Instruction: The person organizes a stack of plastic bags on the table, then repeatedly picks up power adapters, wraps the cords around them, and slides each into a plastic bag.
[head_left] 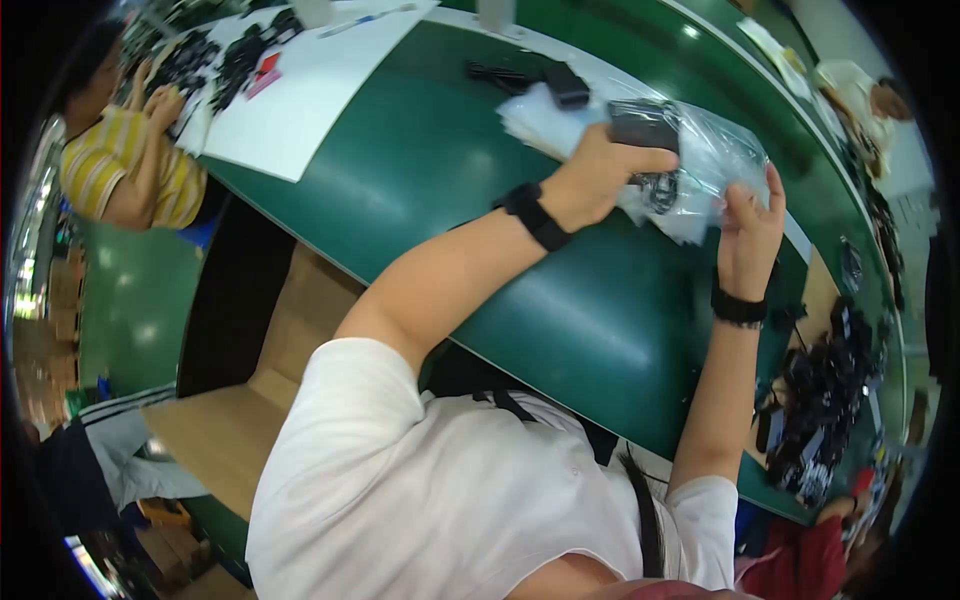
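Observation:
My left hand [592,172] is closed round a black power adapter [643,127] with a coiled black cable [660,190] below it. A clear plastic bag [725,150] stretches from the adapter to my right hand [752,218], which pinches its right edge between thumb and fingers. The bag's film lies against the adapter; whether the adapter is fully inside, I cannot tell. Under and beside my hands lies a stack of clear bags [545,122]. Another black adapter [567,86] with its cable rests at the stack's far edge.
A heap of bagged black adapters [825,400] covers cardboard at the right. On the green table [590,320], a white sheet [290,120] lies at the far left, before a co-worker in a striped yellow shirt [130,190]. An open cardboard box [225,430] stands left of me.

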